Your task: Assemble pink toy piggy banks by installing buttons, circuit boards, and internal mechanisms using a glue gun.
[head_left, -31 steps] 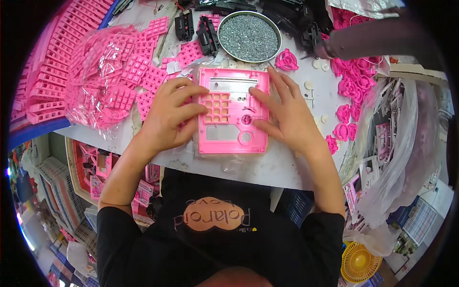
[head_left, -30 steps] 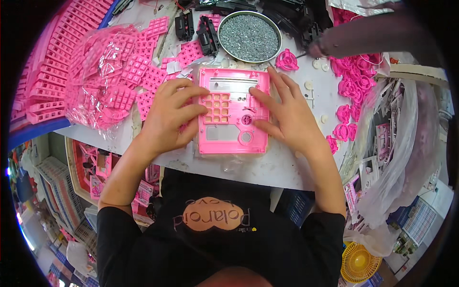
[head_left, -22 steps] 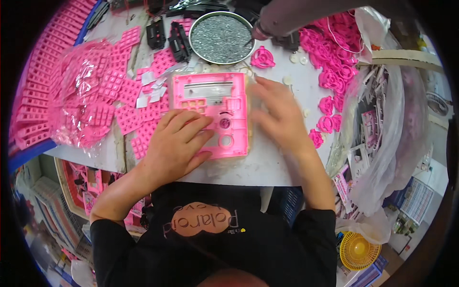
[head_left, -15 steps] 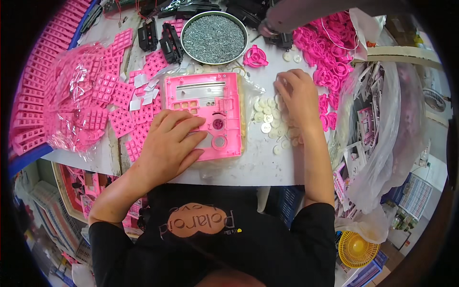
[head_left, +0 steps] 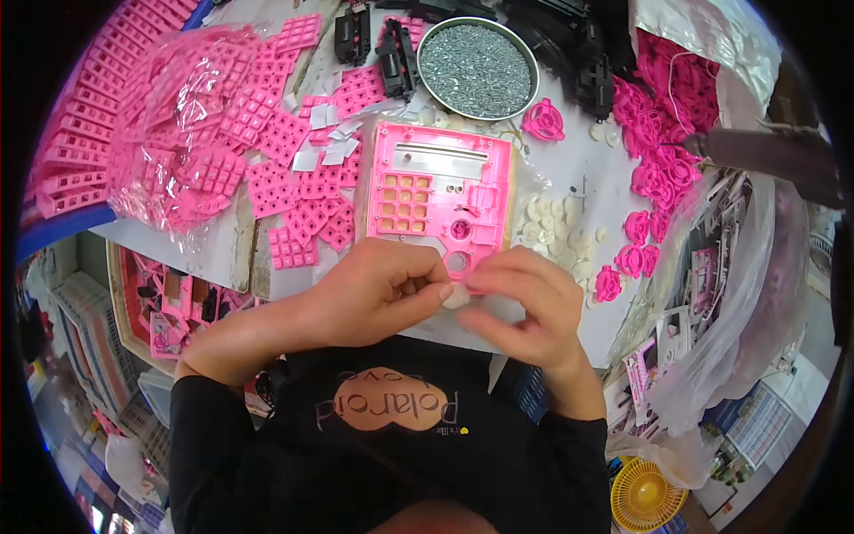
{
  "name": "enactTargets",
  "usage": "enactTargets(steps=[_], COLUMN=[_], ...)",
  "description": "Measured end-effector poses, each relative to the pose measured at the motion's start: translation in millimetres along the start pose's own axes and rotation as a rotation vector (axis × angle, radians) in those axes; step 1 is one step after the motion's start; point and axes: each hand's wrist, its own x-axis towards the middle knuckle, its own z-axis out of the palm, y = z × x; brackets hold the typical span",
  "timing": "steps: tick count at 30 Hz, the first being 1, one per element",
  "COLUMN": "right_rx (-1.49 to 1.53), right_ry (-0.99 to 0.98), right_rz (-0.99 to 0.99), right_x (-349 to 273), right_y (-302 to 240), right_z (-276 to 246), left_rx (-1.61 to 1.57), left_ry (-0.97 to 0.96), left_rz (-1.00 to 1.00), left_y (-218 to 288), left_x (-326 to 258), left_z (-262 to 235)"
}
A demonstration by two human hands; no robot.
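Nearest the body, the left hand (head_left: 378, 294) and right hand (head_left: 525, 298) meet fingertip to fingertip, both pinching one small white disc (head_left: 455, 296) just off the surface (head_left: 569, 169). Just beyond lies the pink panel (head_left: 442, 200), round holes facing up; the disc wants squaring up to a hole first. Farther back, loose white discs (head_left: 556, 233), then a tray of screws (head_left: 476, 55).

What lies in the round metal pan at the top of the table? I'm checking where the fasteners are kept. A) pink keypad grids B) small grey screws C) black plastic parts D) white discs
B: the round metal pan is filled with small grey screws, while the pink keypad grids and white discs lie loose on the table.
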Motion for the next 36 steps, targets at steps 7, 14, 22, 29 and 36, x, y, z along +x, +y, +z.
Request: enactTargets(steps=[7,14,22,29,36], right_rx=[-0.429,-0.741,-0.817,-0.778,-0.224], right_ry=[0.035,-0.088,-0.049,0.003,0.627], right_rz=[0.058,-0.007,0.131,0.179,-0.012], right_x=[2.5,24.6,22.1,17.7,30.4], right_y=[12.0,41.4,34.5,37.8,57.7], right_z=[14.0,17.0,31.3,33.7,-53.9], left_rx=[0.281,0.282,0.576,1.256,1.457], left_ry=[0.292,0.426,0.487,0.616,0.342], left_rz=[0.179,0.102,0.331,0.465,0.321], left_y=[-12.2,1.3,14.1,8.5,17.0], left_x=[-2.2,-9.4,18.9,166.4,194.6], left_z=[9.9,-19.2,-38.2,-90.1,-98.7])
